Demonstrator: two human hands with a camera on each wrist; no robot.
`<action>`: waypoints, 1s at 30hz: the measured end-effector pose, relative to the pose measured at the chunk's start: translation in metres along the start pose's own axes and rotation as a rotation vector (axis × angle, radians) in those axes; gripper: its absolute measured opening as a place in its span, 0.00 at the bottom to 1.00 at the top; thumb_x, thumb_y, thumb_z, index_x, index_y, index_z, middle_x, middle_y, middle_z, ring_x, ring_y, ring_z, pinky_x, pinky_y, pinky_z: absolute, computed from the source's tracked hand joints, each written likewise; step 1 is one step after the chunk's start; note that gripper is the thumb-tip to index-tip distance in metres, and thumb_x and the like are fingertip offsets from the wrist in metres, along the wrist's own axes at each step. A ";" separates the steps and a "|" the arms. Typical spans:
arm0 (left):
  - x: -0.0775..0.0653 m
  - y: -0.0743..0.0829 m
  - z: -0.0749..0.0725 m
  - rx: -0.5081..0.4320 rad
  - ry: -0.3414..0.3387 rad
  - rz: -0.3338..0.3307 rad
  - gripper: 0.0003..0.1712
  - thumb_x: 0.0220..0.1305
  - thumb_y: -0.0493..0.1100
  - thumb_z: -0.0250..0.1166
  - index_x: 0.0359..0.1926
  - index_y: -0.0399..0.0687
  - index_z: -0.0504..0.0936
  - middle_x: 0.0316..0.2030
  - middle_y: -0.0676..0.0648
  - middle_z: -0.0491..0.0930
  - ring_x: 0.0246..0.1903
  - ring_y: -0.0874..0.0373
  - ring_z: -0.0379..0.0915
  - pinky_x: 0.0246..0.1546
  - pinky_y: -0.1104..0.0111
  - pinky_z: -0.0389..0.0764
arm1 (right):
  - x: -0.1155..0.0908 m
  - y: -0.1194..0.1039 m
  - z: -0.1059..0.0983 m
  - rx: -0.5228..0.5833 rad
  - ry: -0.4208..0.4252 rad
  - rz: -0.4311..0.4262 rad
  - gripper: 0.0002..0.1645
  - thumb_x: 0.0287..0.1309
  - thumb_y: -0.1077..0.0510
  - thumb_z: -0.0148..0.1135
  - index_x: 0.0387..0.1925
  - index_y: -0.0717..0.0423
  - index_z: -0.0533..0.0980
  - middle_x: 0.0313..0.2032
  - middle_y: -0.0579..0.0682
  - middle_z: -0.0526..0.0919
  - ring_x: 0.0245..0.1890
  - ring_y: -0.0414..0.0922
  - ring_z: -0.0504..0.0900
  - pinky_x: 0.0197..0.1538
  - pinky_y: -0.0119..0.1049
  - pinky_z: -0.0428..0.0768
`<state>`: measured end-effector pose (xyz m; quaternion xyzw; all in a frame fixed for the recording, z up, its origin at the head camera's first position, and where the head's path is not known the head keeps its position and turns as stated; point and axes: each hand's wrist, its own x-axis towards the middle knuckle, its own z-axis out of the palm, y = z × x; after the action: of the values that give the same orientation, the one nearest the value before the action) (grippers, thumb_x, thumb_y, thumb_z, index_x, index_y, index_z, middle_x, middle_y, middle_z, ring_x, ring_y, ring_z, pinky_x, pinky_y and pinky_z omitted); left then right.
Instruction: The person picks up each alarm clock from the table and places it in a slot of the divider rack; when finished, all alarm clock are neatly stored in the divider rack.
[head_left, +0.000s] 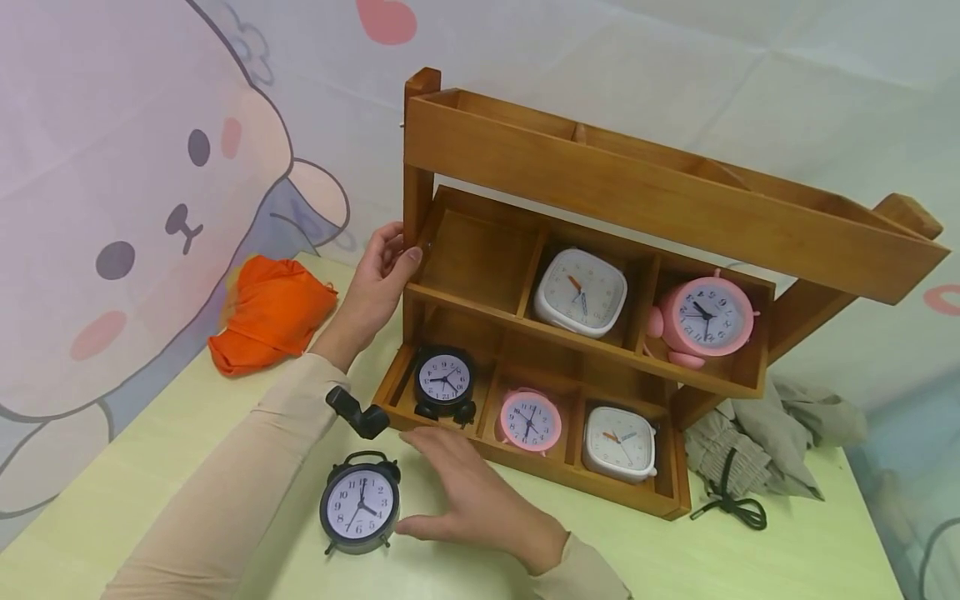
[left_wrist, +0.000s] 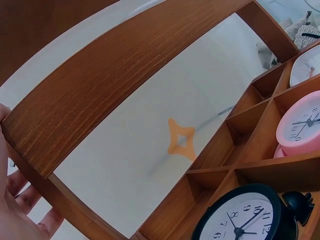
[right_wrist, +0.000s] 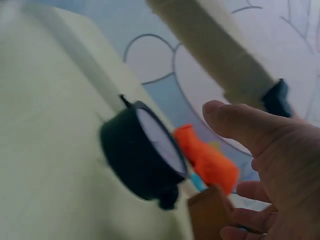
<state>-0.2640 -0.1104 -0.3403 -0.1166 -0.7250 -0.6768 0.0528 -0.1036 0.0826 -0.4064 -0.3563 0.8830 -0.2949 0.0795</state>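
A tiered wooden shelf stands tilted across the table. My left hand holds its left side post, thumb in front and fingers partly behind it. On the table in front lies a black twin-bell alarm clock, face up. Beside that clock, my right hand is spread with thumb and fingers apart, holding nothing; the right wrist view shows a gap between the hand and the clock. In the lower tier sit another black clock, a pink clock and a white clock.
The middle tier bears a white square clock and a pink clock; its left compartment is bare. An orange cloth lies left of the shelf. Grey fabric with a black cord lies on the right. A printed cloth hangs behind.
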 end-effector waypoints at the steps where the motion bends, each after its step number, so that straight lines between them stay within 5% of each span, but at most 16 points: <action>1: 0.000 0.000 0.000 0.001 0.001 -0.001 0.31 0.75 0.49 0.52 0.74 0.52 0.54 0.73 0.45 0.59 0.72 0.51 0.57 0.74 0.56 0.58 | 0.004 0.000 0.007 -0.010 -0.014 -0.021 0.55 0.49 0.38 0.74 0.73 0.46 0.59 0.71 0.47 0.65 0.72 0.46 0.61 0.74 0.48 0.62; 6: 0.001 -0.001 0.000 -0.001 0.005 0.000 0.32 0.75 0.49 0.53 0.74 0.52 0.54 0.73 0.44 0.59 0.72 0.51 0.57 0.74 0.56 0.58 | 0.015 -0.001 0.034 -0.083 -0.041 -0.091 0.57 0.46 0.36 0.75 0.72 0.50 0.60 0.70 0.49 0.64 0.72 0.47 0.60 0.72 0.48 0.64; 13: 0.001 -0.001 0.001 -0.006 0.003 0.000 0.31 0.75 0.50 0.53 0.73 0.53 0.54 0.73 0.45 0.60 0.72 0.51 0.57 0.74 0.56 0.59 | 0.019 -0.002 0.052 -0.136 -0.124 -0.052 0.61 0.46 0.34 0.73 0.75 0.48 0.54 0.70 0.46 0.61 0.71 0.46 0.58 0.71 0.47 0.64; 30: 0.000 -0.001 0.000 -0.007 0.005 0.010 0.31 0.75 0.49 0.53 0.73 0.52 0.55 0.72 0.45 0.60 0.72 0.51 0.56 0.74 0.57 0.59 | 0.019 0.006 0.060 -0.161 -0.023 -0.071 0.56 0.40 0.35 0.75 0.69 0.48 0.62 0.62 0.41 0.73 0.63 0.40 0.68 0.68 0.39 0.67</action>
<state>-0.2639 -0.1103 -0.3415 -0.1186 -0.7219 -0.6793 0.0574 -0.0995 0.0455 -0.4572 -0.3961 0.8896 -0.2217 0.0502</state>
